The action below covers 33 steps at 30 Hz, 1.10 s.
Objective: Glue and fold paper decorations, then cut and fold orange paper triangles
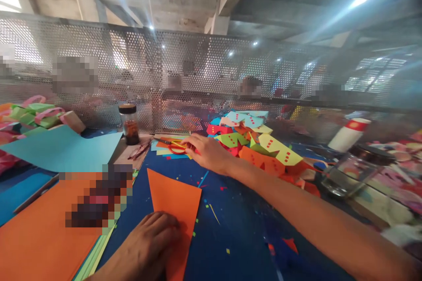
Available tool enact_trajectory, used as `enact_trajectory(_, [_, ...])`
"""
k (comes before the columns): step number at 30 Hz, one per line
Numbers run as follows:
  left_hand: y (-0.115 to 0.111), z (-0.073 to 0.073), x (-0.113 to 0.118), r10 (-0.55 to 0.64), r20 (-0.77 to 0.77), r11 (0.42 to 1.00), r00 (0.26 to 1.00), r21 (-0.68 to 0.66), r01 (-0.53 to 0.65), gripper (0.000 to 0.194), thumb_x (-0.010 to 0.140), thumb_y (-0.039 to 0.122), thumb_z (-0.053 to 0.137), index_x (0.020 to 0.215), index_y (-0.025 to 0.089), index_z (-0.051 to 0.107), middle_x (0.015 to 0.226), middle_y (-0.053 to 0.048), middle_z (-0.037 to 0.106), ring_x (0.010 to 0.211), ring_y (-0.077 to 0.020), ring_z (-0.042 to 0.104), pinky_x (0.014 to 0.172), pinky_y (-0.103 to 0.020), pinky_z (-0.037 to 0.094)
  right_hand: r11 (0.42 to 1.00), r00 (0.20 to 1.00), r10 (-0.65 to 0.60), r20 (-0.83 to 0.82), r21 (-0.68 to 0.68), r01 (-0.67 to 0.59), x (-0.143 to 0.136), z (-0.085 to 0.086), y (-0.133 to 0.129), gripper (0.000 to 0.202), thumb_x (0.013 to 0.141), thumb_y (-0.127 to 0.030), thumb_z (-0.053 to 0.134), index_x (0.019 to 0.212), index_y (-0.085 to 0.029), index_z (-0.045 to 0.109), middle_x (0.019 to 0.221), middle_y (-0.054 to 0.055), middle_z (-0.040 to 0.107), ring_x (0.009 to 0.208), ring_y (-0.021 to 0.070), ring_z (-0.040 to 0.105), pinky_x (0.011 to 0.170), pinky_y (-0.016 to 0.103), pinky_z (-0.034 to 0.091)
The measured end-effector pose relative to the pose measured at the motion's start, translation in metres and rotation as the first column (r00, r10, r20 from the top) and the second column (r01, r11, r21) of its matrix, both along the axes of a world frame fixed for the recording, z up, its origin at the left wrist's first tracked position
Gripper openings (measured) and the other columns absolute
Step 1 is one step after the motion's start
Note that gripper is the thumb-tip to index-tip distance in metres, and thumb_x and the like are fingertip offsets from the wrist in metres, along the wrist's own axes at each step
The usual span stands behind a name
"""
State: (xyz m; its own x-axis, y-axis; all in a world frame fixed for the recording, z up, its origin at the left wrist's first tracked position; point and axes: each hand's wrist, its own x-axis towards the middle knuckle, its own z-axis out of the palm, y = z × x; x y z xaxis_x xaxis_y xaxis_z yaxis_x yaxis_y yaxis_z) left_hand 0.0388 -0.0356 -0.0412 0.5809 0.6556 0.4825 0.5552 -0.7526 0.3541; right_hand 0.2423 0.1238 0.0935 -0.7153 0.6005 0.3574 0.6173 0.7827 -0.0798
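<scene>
My left hand, its fingers bent, holds an orange sheet of paper down on the blue tabletop. The sheet looks folded, and its lower part is partly covered by the hand. Stretched out to the back middle, my right hand has its fingers closed at the handles of a pair of scissors. The scissors have red and yellow handles, and their dark blades point left. Under them lie small coloured paper pieces. The fingertips of my right hand are partly hidden.
Cut paper shapes with red squares are heaped behind my right forearm. A lidded jar with dark contents stands near the mesh partition. Orange sheets and a light-blue sheet lie left; a glass jar is right.
</scene>
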Motion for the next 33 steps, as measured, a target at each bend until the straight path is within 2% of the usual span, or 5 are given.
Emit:
enact_trajectory(4, [-0.008, 0.019, -0.004, 0.138, -0.012, 0.989, 0.99, -0.06, -0.138, 0.032, 0.094, 0.023, 0.058, 0.125, 0.03, 0.06, 0.133, -0.005, 0.065, 0.128, -0.0225, 0.059, 0.104, -0.037, 0.053, 0.983, 0.984, 0.178, -0.005, 0.049, -0.177, 0.035, -0.003, -0.066, 0.024, 0.103, -0.022, 0.047, 0.122, -0.018, 0.061, 0.117, 0.008, 0.069, 0.107, 0.0204, 0.064, 0.093, 0.035, 0.051])
enact_trajectory(10, [-0.006, 0.015, -0.013, 0.114, -0.215, 0.992, 0.97, -0.035, -0.124, 0.083, 0.078, 0.064, 0.073, 0.147, 0.026, 0.046, 0.15, -0.012, 0.054, 0.138, -0.0346, 0.051, 0.114, -0.062, 0.039, 0.985, 0.99, 0.141, -0.009, 0.102, -0.14, 0.073, -0.022, -0.113, 0.026, 0.103, -0.019, 0.045, 0.124, -0.019, 0.061, 0.109, 0.01, 0.07, 0.101, 0.0217, 0.066, 0.088, 0.039, 0.054])
enact_trajectory(26, [0.002, 0.023, -0.009, 0.239, 0.052, 0.963, 0.97, -0.138, -0.23, 0.033, 0.093, 0.044, 0.062, 0.123, 0.031, 0.068, 0.119, -0.001, 0.075, 0.112, -0.0234, 0.07, 0.102, -0.037, 0.053, 0.999, 0.974, 0.043, -0.224, 0.028, -0.038, 0.093, -0.072, -0.112, 0.02, 0.102, -0.019, 0.046, 0.11, -0.019, 0.063, 0.101, 0.007, 0.07, 0.093, 0.0183, 0.067, 0.085, 0.035, 0.055])
enact_trajectory(29, [0.001, 0.035, -0.011, 0.374, 0.239, 0.916, 0.896, -0.248, -0.316, 0.036, 0.091, 0.048, 0.063, 0.121, 0.029, 0.07, 0.103, 0.0, 0.078, 0.092, -0.0206, 0.072, 0.08, -0.026, 0.057, 1.0, 0.963, 0.025, -0.268, 0.009, -0.023, 0.094, -0.073, -0.111, 0.019, 0.101, -0.019, 0.046, 0.11, -0.02, 0.063, 0.1, 0.006, 0.07, 0.093, 0.0179, 0.067, 0.084, 0.035, 0.055])
enact_trajectory(33, [-0.001, 0.054, -0.012, 0.514, 0.583, 0.853, 0.629, -0.426, -0.302, 0.031, 0.087, 0.044, 0.072, 0.111, 0.025, 0.074, 0.085, 0.004, 0.075, 0.076, -0.0135, 0.067, 0.066, -0.017, 0.052, 1.0, 0.945, 0.007, -0.326, -0.011, -0.011, 0.093, -0.071, -0.114, 0.018, 0.1, -0.02, 0.048, 0.11, -0.021, 0.063, 0.103, 0.007, 0.069, 0.095, 0.019, 0.067, 0.084, 0.036, 0.055])
